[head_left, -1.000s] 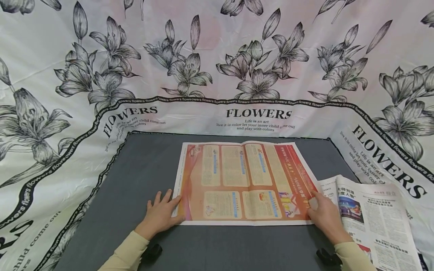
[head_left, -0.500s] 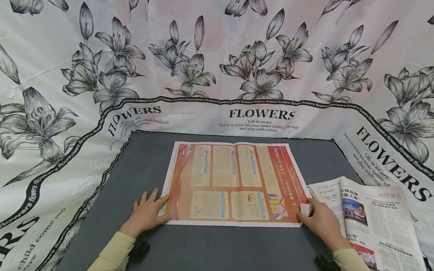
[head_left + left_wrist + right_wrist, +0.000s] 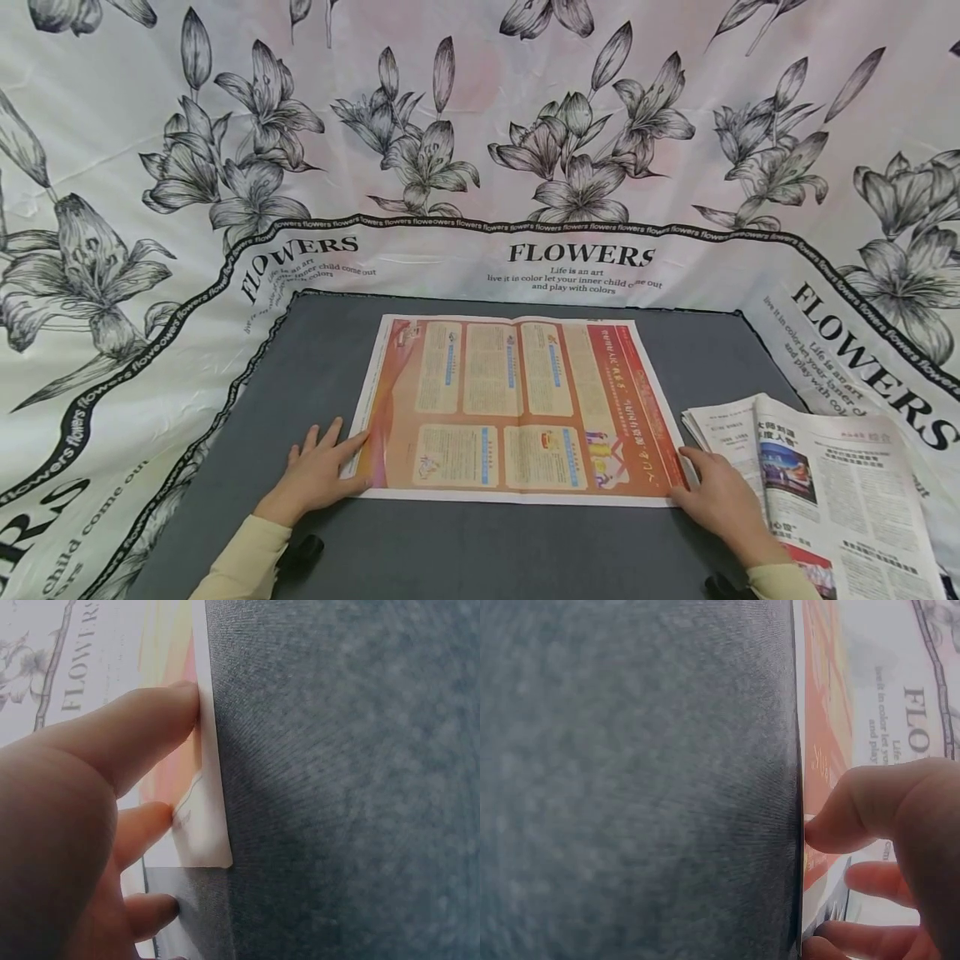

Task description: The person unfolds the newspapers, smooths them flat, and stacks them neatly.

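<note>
"What's all that behind the work?"

"Flower-printed cloth [image 3: 480, 108], wrapping round the grey table [image 3: 420, 550]. The orange newspaper sheet [image 3: 517, 417] lies flat mid-table, a crease down its middle, its bottom edge facing the person, probably so both near corners stay within reach."

"And the folded newspaper [image 3: 840, 492]?"

"Off to the right, likely put aside. It seems to lap over the table's right edge, so there's little slack on that side. Leftward and nearer the person, plenty of grey shows; beyond the sheet, only a narrow strip."

"The hands?"

"Left hand [image 3: 311, 479] spread, thumb and forefinger touching the sheet's left edge by the near corner. Right hand [image 3: 720, 496] mirrors it, fingers loosely stretched, thumb on the other corner. Steadying or squaring it, I'd guess."

"Pinching?"

"Doesn't look it; light fingertips."
</note>
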### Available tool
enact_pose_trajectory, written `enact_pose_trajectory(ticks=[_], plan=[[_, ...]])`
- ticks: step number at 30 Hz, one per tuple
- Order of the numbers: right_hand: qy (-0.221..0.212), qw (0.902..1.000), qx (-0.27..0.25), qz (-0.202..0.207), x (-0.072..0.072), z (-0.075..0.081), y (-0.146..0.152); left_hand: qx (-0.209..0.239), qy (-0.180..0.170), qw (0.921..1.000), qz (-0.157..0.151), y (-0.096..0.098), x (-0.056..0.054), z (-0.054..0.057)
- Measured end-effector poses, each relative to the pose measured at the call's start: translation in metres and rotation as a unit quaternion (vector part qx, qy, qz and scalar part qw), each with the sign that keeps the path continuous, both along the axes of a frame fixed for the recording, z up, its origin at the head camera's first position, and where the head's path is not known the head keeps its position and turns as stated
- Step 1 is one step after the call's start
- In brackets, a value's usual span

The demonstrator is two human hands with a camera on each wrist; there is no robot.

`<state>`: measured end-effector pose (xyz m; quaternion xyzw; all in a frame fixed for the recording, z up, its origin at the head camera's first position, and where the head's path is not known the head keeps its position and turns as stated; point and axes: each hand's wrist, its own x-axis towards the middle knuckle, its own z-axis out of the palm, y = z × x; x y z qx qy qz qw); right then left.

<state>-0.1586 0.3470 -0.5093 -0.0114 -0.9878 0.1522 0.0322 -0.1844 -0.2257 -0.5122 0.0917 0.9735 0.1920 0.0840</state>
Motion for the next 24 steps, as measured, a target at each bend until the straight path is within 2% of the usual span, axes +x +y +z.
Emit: enact_pose_trajectory(ticks=[10, 14, 17, 19, 22, 24], plan=[[-0.001, 0.9999, 0.010, 0.007, -0.001, 0.000, 0.000, 0.007, 0.008, 0.9999, -0.005, -0.003, 0.001, 0.001], [0.026, 0.9996, 0.007, 0.010, -0.010, 0.015, -0.007, -0.005, 0.050, 0.9987, 0.008, 0.005, -0.008, 0.011], [0.051, 0.9985, -0.001, 0.020, -0.024, 0.034, -0.020, -0.008, 0.092, 0.9955, 0.021, 0.025, -0.024, 0.026], [0.054, 0.9977, -0.004, 0.042, -0.037, 0.045, -0.032, 0.000, 0.101, 0.9947, 0.020, 0.046, -0.036, 0.038], [0.047, 0.9946, 0.009, 0.092, -0.059, 0.050, -0.054, 0.017, 0.093, 0.9955, 0.005, 0.083, -0.055, 0.049], [0.039, 0.9904, 0.020, 0.131, -0.075, 0.046, -0.070, 0.011, 0.069, 0.9976, -0.004, 0.108, -0.065, 0.052]])
